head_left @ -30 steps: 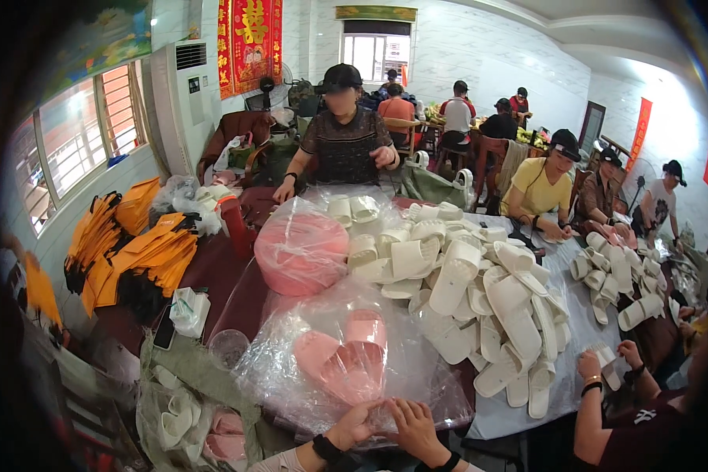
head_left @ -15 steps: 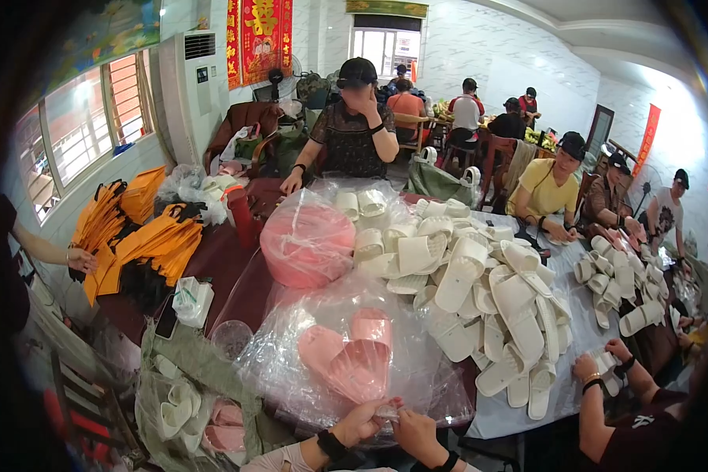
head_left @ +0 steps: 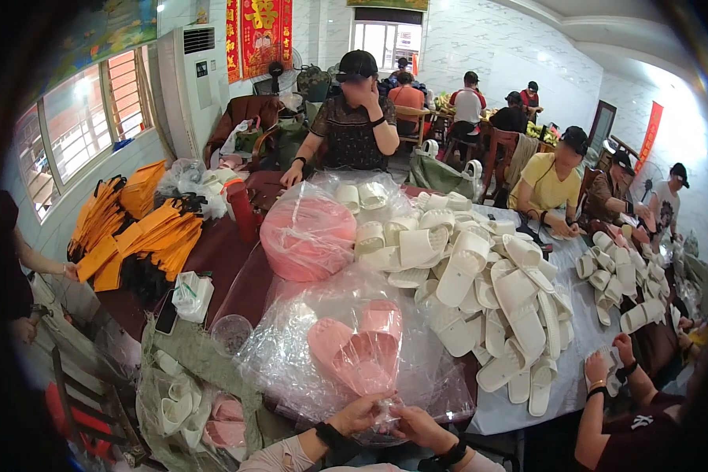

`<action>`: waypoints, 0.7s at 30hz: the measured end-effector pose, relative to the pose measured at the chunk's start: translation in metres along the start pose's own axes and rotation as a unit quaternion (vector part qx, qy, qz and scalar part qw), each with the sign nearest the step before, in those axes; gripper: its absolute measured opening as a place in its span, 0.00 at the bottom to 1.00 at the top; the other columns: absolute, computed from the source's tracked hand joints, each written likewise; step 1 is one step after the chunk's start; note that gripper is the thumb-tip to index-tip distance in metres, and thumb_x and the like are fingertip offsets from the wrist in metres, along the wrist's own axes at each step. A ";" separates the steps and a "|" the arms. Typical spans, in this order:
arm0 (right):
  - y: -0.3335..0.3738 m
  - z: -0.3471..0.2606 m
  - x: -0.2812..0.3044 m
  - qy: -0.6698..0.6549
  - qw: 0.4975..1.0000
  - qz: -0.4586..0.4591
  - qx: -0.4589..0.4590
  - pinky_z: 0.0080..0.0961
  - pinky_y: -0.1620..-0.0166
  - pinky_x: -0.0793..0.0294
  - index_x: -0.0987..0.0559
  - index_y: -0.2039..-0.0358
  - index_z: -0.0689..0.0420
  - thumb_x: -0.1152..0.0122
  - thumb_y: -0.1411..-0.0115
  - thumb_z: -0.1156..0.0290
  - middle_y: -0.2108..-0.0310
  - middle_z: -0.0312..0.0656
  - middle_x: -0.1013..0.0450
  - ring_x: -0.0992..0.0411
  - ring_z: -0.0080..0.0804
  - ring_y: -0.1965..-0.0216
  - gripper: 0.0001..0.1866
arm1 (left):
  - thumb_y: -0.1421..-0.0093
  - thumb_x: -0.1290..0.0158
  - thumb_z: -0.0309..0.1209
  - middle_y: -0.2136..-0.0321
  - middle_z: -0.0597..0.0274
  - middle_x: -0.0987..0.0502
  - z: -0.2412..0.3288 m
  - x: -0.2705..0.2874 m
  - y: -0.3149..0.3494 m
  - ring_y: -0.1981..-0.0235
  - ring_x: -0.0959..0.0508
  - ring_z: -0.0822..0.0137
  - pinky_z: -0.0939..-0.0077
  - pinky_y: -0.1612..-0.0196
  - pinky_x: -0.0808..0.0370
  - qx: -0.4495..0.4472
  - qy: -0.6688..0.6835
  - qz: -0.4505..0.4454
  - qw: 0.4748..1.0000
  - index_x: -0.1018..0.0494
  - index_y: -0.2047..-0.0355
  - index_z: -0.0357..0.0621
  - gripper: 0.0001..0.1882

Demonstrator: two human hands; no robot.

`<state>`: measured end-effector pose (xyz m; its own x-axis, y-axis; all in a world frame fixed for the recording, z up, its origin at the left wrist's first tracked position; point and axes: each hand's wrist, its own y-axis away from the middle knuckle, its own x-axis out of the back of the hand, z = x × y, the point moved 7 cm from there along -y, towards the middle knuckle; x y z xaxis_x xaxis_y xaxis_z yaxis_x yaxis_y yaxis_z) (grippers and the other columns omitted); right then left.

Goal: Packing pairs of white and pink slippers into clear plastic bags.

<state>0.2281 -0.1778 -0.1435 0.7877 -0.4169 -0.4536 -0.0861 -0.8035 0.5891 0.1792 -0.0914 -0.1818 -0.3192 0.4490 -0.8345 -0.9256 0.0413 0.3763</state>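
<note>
Near the front edge of the table, my left hand (head_left: 357, 414) and my right hand (head_left: 418, 425) meet with fingers closed on gathered clear plastic (head_left: 386, 410). The plastic runs up to a pair of pink slippers (head_left: 359, 350), which seem to lie inside a clear bag just beyond my fingertips. More crinkled plastic film (head_left: 279, 346) spreads under and around them. Black bands circle both my wrists. What my fingertips do inside the gathered plastic is too small to make out.
White slippers (head_left: 519, 299) are heaped to the right. Behind the pink pair sits a pink bundle (head_left: 307, 240) in plastic. At left are orange bags (head_left: 153, 244), a red bottle (head_left: 241, 211) and a sack (head_left: 189, 354) with bagged slippers. Co-workers sit around the table.
My hands and the pink slippers have shifted slightly to the right, with the plastic still held. At far left, another person's hand has moved to the edge of an orange bag.
</note>
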 end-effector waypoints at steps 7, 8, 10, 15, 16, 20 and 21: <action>0.004 0.001 -0.016 0.127 0.981 -0.112 0.096 0.22 0.73 0.35 0.24 0.65 0.60 0.46 0.39 0.61 0.73 0.37 0.28 0.31 0.26 0.75 0.14 | 0.37 0.52 0.34 0.65 0.58 0.26 0.016 -0.001 0.009 0.66 0.23 0.64 0.71 0.62 0.24 -0.164 -0.285 -0.048 0.943 0.32 0.55 0.39 0.14; 0.012 -0.011 -0.021 0.363 0.901 -0.076 0.223 0.24 0.72 0.34 0.24 0.67 0.62 0.42 0.41 0.62 0.73 0.37 0.28 0.31 0.27 0.75 0.14 | 0.37 0.53 0.34 0.67 0.59 0.25 0.007 0.009 -0.002 0.67 0.23 0.65 0.73 0.62 0.24 -0.091 -0.118 -0.036 0.988 0.31 0.59 0.38 0.12; 0.032 -0.039 -0.038 0.467 0.834 -0.051 0.290 0.27 0.72 0.32 0.23 0.71 0.63 0.38 0.44 0.65 0.74 0.41 0.28 0.30 0.33 0.74 0.12 | 0.36 0.54 0.34 0.68 0.60 0.25 -0.003 0.008 -0.007 0.67 0.23 0.67 0.74 0.63 0.24 -0.009 0.053 -0.023 0.998 0.30 0.63 0.38 0.11; 0.062 -0.054 -0.065 0.511 0.691 -0.103 0.502 0.29 0.66 0.28 0.22 0.57 0.55 0.40 0.44 0.66 0.67 0.43 0.25 0.29 0.42 0.69 0.14 | 0.35 0.56 0.34 0.65 0.58 0.26 -0.009 0.015 -0.008 0.66 0.24 0.69 0.77 0.63 0.24 0.027 0.114 -0.054 0.992 0.30 0.61 0.37 0.12; 0.059 -0.052 -0.061 0.512 0.692 -0.095 0.500 0.29 0.66 0.28 0.22 0.57 0.55 0.40 0.44 0.66 0.67 0.43 0.25 0.29 0.42 0.69 0.14 | 0.35 0.56 0.34 0.65 0.58 0.26 -0.005 -0.001 -0.001 0.66 0.24 0.69 0.77 0.63 0.24 0.034 0.114 -0.057 0.991 0.30 0.61 0.37 0.12; 0.047 -0.043 -0.067 0.707 0.526 -0.023 0.472 0.28 0.62 0.28 0.31 0.45 0.51 0.43 0.48 0.72 0.44 0.36 0.36 0.30 0.38 0.61 0.27 | 0.35 0.56 0.36 0.56 0.60 0.29 -0.003 0.021 0.008 0.59 0.26 0.72 0.78 0.57 0.26 -0.058 -0.016 -0.153 0.986 0.40 0.46 0.35 0.21; 0.044 -0.043 -0.065 0.775 0.446 0.009 0.448 0.27 0.62 0.28 0.32 0.45 0.52 0.44 0.50 0.73 0.38 0.32 0.42 0.31 0.37 0.60 0.28 | 0.34 0.56 0.36 0.53 0.61 0.30 -0.002 0.006 0.009 0.57 0.27 0.73 0.78 0.54 0.27 0.009 0.167 -0.251 0.953 0.44 0.42 0.36 0.24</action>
<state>0.1990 -0.1676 -0.0599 0.1978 -0.1907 0.9615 0.2372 -0.9424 -0.2357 0.1682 -0.0903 -0.1846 0.1131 0.0587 -0.9918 -0.9760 0.1935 -0.0998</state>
